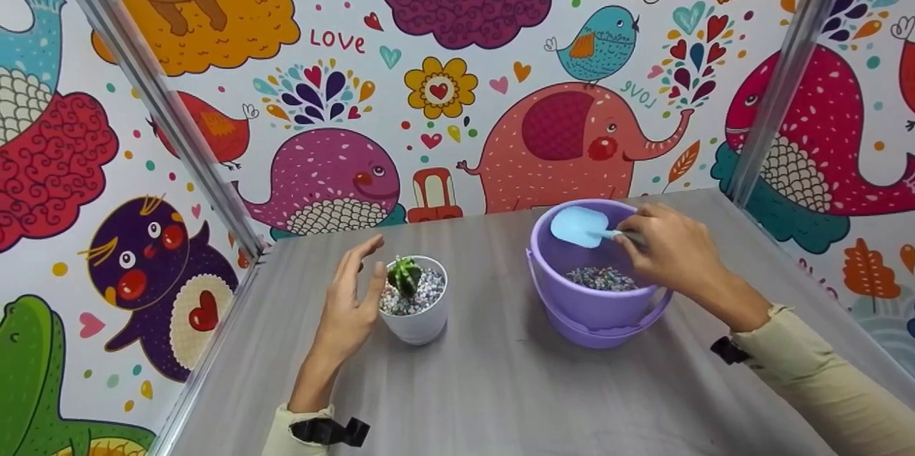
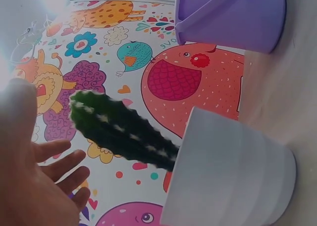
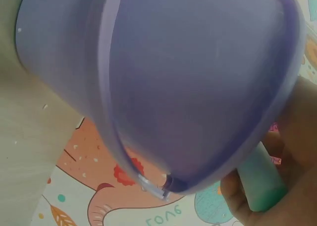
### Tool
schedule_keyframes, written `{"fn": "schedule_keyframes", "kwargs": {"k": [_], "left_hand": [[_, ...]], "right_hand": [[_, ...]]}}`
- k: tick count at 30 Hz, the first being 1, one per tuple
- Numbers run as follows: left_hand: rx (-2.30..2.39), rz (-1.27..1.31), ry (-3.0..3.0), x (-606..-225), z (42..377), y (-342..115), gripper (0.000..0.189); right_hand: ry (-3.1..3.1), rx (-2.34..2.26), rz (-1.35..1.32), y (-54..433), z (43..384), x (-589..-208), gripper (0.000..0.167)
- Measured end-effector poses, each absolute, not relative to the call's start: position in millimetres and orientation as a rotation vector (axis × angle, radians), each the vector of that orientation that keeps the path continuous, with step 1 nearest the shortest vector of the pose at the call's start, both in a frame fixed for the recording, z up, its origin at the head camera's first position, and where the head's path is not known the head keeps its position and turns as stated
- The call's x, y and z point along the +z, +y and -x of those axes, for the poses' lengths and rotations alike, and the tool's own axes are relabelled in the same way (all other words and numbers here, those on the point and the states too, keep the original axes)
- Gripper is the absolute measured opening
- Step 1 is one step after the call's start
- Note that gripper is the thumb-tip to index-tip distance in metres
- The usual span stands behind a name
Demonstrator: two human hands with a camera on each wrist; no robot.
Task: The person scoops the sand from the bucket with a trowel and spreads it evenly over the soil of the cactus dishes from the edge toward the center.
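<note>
My right hand point(image 1: 675, 249) grips the handle point(image 3: 260, 179) of a small toy shovel with a light blue blade point(image 1: 580, 226). The blade is over the inside of a purple bucket point(image 1: 593, 316), near its far rim. Multicoloured gravel point(image 1: 602, 279) lies at the bucket's bottom. To the left stands a white pot point(image 1: 420, 327) with a green cactus point(image 1: 404, 276) set in pebbles point(image 1: 430, 288). Beside that pot, on its left, my left hand point(image 1: 349, 309) is held with fingers extended and nothing in it. In the left wrist view the cactus leans out over the pot's rim.
Pot and bucket stand apart on a grey wood-grain table point(image 1: 486, 392). Behind them rises a wall point(image 1: 343, 84) printed with cartoon animals. Metal corner posts point(image 1: 154, 91) frame the left and right sides. The bucket's handle point(image 1: 607, 332) hangs down at its front.
</note>
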State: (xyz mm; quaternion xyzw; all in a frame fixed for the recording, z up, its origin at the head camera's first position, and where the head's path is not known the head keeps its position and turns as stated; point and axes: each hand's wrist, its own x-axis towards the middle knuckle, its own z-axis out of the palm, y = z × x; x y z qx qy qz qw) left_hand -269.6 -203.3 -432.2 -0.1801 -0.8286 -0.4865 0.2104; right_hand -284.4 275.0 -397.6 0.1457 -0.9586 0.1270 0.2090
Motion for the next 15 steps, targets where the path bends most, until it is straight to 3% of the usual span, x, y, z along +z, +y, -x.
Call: {"fn": "schedule_keyframes", "kwargs": {"k": [15], "left_hand": [[-1.221, 0.534, -2.475, -403, 288, -189, 0.053]], "right_hand": [[-2.872, 0.445, -0.606, 280, 300, -398, 0.018]]}}
